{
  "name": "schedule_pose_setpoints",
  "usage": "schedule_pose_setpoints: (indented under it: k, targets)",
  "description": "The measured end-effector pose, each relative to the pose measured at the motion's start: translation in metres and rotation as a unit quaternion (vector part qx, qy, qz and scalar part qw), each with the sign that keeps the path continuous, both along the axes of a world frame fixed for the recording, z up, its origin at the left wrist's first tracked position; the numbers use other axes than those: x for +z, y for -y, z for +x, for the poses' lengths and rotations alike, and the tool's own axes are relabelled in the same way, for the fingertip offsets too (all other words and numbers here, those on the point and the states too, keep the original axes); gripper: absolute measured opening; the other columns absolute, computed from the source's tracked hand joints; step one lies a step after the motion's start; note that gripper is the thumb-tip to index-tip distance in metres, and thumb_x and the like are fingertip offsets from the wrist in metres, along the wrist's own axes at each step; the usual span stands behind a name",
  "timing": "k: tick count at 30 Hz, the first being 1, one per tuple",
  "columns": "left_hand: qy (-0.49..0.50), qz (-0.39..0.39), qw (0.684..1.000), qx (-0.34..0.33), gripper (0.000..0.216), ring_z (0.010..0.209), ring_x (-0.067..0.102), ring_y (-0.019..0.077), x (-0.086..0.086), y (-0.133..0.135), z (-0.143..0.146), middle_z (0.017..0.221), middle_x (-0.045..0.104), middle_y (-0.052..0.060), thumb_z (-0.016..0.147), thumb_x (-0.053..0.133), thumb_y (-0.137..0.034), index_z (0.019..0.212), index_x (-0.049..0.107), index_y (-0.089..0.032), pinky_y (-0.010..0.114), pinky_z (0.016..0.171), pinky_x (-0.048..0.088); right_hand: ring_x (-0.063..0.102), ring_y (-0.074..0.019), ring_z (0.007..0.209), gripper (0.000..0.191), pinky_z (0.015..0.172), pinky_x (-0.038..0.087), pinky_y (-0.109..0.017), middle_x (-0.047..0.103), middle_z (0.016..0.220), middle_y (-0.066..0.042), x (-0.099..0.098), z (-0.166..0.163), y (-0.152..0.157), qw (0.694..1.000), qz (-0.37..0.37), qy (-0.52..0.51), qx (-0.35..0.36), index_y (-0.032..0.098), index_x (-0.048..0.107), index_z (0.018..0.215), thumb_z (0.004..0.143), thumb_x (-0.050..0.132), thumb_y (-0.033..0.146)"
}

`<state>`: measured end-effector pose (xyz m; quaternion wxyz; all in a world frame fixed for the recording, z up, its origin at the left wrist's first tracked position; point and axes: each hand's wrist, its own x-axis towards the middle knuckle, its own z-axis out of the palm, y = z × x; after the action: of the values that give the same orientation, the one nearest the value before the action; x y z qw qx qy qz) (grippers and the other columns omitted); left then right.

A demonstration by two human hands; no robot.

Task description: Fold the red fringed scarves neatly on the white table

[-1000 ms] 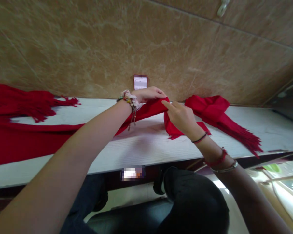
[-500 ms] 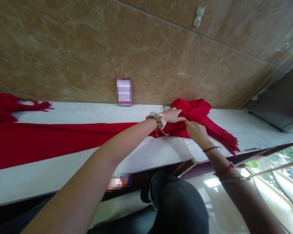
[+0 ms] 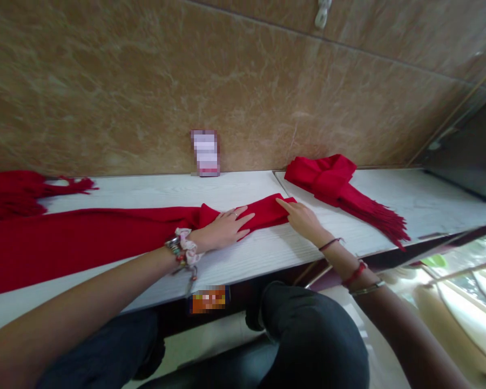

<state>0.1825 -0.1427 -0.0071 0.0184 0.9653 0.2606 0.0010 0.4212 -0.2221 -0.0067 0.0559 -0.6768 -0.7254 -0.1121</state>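
Observation:
A long red scarf [image 3: 105,232] stretches along the white wood-grain shelf, wide at the left and narrower toward my hands, with its right end doubled over. My left hand [image 3: 224,229] lies on this folded part, palm down, fingers spread, a ring and several bracelets showing. At the scarf's right end, my right hand [image 3: 305,221] has its index finger on top of the cloth and its other fingers curled at the edge; the thumb is hidden. Farther right lies a second red scarf [image 3: 328,178], looped over itself, its fringe pointing to the front right.
Red fringed cloth [image 3: 14,194] is bunched at the far left. A phone-like object [image 3: 206,154], blurred out, leans on the brown marble wall [image 3: 125,86]. The white shelf [image 3: 243,186] ends in front above my knees. A dark box-like object [image 3: 470,146] stands at the far right.
My left hand has moved left along the long scarf and spread on it. My right hand has shifted slightly left. The scarf's right end now shows folded, apart from the looped scarf.

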Motion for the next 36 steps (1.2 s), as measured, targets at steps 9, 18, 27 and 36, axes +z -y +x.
schedule_pose_setpoints:
  k: [9, 18, 27, 36]
  targets:
    - [-0.023, 0.086, 0.996, 0.029, 0.057, 0.136, 0.025, 0.0322, 0.015, 0.001, -0.047, 0.152, 0.021, 0.011, 0.087, 0.043, -0.021, 0.142, 0.029, -0.023, 0.046, 0.105, 0.031, 0.057, -0.0230, 0.112, 0.055, 0.091, 0.049, -0.035, 0.043, 0.140, -0.015, 0.018, -0.014, -0.017, 0.996, 0.030, -0.046, 0.076, 0.017, 0.044, 0.136, 0.084, 0.032, 0.002]
    - [0.095, 0.101, 0.990, 0.022, 0.063, 0.140, 0.017, 0.0245, 0.034, -0.013, -0.010, 0.152, 0.021, 0.008, 0.083, 0.029, 0.000, 0.143, 0.027, -0.020, 0.044, 0.110, 0.024, 0.044, -0.0202, 0.127, 0.052, 0.103, 0.041, -0.034, 0.043, 0.141, -0.014, 0.036, 0.005, -0.013, 0.974, 0.190, -0.082, 0.088, 0.010, 0.049, 0.131, 0.083, 0.031, 0.001]
    - [0.003, -0.026, 1.000, 0.001, 0.053, 0.135, 0.031, 0.0215, 0.009, -0.012, 0.031, 0.149, 0.027, 0.013, 0.087, 0.035, -0.016, 0.140, 0.034, -0.017, 0.035, 0.105, 0.031, 0.055, -0.0247, 0.114, 0.054, 0.091, 0.050, -0.038, 0.044, 0.139, -0.017, -0.011, 0.034, -0.003, 1.000, 0.006, 0.008, -0.001, 0.015, 0.046, 0.135, 0.083, 0.037, 0.004]
    - [0.065, 0.044, 0.997, 0.001, 0.047, 0.125, 0.042, 0.0261, 0.012, 0.000, 0.050, 0.138, 0.044, 0.011, 0.087, 0.045, -0.033, 0.131, 0.045, -0.018, 0.038, 0.102, 0.036, 0.051, -0.0202, 0.120, 0.056, 0.099, 0.044, -0.034, 0.048, 0.136, -0.016, 0.014, 0.047, -0.011, 0.998, 0.022, -0.011, 0.059, 0.009, 0.049, 0.130, 0.080, 0.030, -0.003]
